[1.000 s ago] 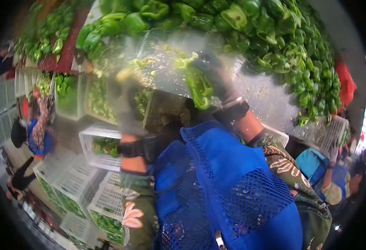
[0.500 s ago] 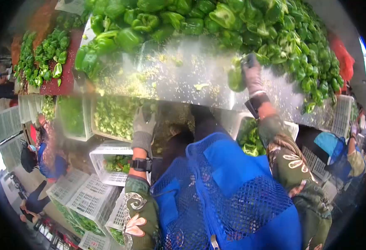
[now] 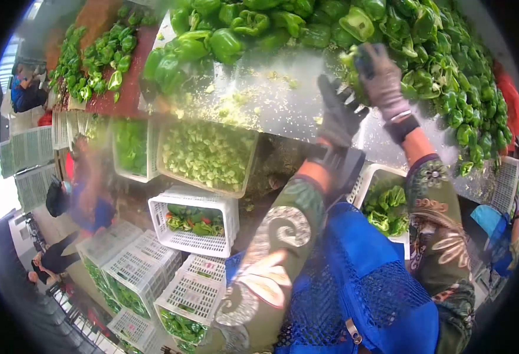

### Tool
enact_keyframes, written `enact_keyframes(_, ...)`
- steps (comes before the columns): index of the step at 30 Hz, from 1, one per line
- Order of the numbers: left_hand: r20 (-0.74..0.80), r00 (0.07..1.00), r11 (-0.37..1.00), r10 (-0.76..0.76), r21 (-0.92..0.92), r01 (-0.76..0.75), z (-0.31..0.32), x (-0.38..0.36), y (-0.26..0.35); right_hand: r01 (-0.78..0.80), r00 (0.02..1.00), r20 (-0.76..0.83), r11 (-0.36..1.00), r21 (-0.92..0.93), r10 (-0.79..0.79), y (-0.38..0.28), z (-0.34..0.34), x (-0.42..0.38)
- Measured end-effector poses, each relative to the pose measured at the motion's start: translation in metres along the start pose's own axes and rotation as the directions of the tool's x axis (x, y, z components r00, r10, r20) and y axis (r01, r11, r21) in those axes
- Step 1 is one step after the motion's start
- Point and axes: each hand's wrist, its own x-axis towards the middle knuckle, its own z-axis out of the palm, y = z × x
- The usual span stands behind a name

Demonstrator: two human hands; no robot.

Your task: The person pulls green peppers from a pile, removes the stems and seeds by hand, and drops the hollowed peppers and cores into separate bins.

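Over the metal table (image 3: 283, 112), my left hand (image 3: 339, 117) wears a grey glove, with its fingers apart and nothing in them. It points toward my other hand. My right hand (image 3: 382, 81), also gloved, has its fingers curled over a green bell pepper (image 3: 354, 74) at the edge of the heap; the fingers hide part of the pepper. Beyond both hands lies the pile of green bell peppers (image 3: 448, 88), some cut open and showing pale insides. Seeds and pale scraps (image 3: 230, 106) are scattered on the metal to the left.
Below the table edge stand a crate of pale green pepper cores (image 3: 206, 156), a white crate of peppers (image 3: 194, 221) and another pepper-filled crate (image 3: 386, 206) by my right arm. Stacked crates (image 3: 141, 265) are at lower left. Co-workers (image 3: 85, 189) stand at left and right.
My left hand has moved from above the core crate up and right over the table. My right hand has shifted up with the pepper, toward the heap. The view has turned slightly.
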Motion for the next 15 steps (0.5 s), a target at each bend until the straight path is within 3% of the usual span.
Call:
enact_keyframes(1, 0.057, 0.985, 0.764, -0.165, -0.624, 0.164, 0.001, 0.005, -0.005, -0.024, 1.0, 0.003, 1.0, 0.001, 0.024, 0.011, -0.007, 0.004)
enact_keyframes(2, 0.191, 0.947, 0.164, -0.257, -0.957, 0.238, 0.0, 0.006, -0.012, -0.052, 0.999, 0.013, 0.999, 0.003, 0.052, 0.018, -0.011, 0.004)
enact_keyframes(3, 0.172, 0.954, 0.496, -0.244, -0.824, 0.275, -0.006, 0.006, -0.011, 0.007, 0.999, 0.051, 1.0, 0.017, -0.008, 0.021, 0.003, -0.005)
enact_keyframes(4, 0.085, 0.99, 0.982, -0.11, -0.144, 0.122, -0.018, 0.001, -0.004, 0.062, 0.994, 0.088, 0.998, 0.025, -0.064, 0.027, 0.023, -0.018)
enact_keyframes(5, 0.034, 0.999, 0.91, 0.021, 0.414, -0.033, -0.033, -0.01, 0.011, 0.095, 0.995, 0.035, 0.985, -0.145, -0.091, 0.032, 0.033, -0.025)
enact_keyframes(6, 0.047, 0.994, 0.699, 0.099, 0.708, -0.103, -0.047, -0.014, 0.023, -0.207, 0.974, 0.085, 0.978, -0.036, 0.209, 0.026, 0.009, -0.023)
enact_keyframes(7, 0.074, 0.982, 0.385, 0.176, 0.912, -0.138, -0.067, -0.014, 0.035, -0.321, 0.947, 0.024, 0.947, 0.022, 0.32, 0.053, 0.001, -0.046)
enact_keyframes(8, 0.121, 0.964, -0.029, 0.236, 0.993, -0.117, -0.09, -0.012, 0.049, -0.409, 0.909, -0.053, 0.908, 0.096, 0.414, 0.083, -0.002, -0.066)
enact_keyframes(9, 0.178, 0.952, -0.358, 0.25, 0.93, -0.08, -0.116, -0.012, 0.062, -0.472, 0.881, 0.041, 0.87, 0.145, 0.471, 0.103, -0.019, -0.095)
enact_keyframes(10, 0.222, 0.949, -0.542, 0.222, 0.838, -0.069, -0.138, -0.01, 0.069, -0.542, 0.84, 0.154, 0.816, 0.201, 0.52, 0.121, -0.038, -0.145)
enact_keyframes(11, 0.264, 0.945, -0.657, 0.191, 0.75, -0.077, -0.154, -0.009, 0.075, -0.617, 0.774, 0.251, 0.782, 0.092, 0.581, 0.129, -0.049, -0.189)
enact_keyframes(13, 0.41, 0.906, -0.76, 0.109, 0.621, -0.19, -0.16, -0.008, 0.072, -0.68, 0.601, 0.431, 0.714, -0.167, 0.674, 0.145, -0.072, -0.277)
enact_keyframes(14, 0.445, 0.893, -0.8, 0.068, 0.559, -0.218, -0.158, -0.01, 0.066, -0.747, 0.427, 0.496, 0.604, -0.277, 0.756, 0.142, -0.077, -0.299)
enact_keyframes(15, 0.38, 0.923, -0.812, 0.056, 0.556, -0.179, -0.138, -0.016, 0.053, -0.675, 0.512, 0.503, 0.689, -0.266, 0.696, 0.137, -0.081, -0.304)
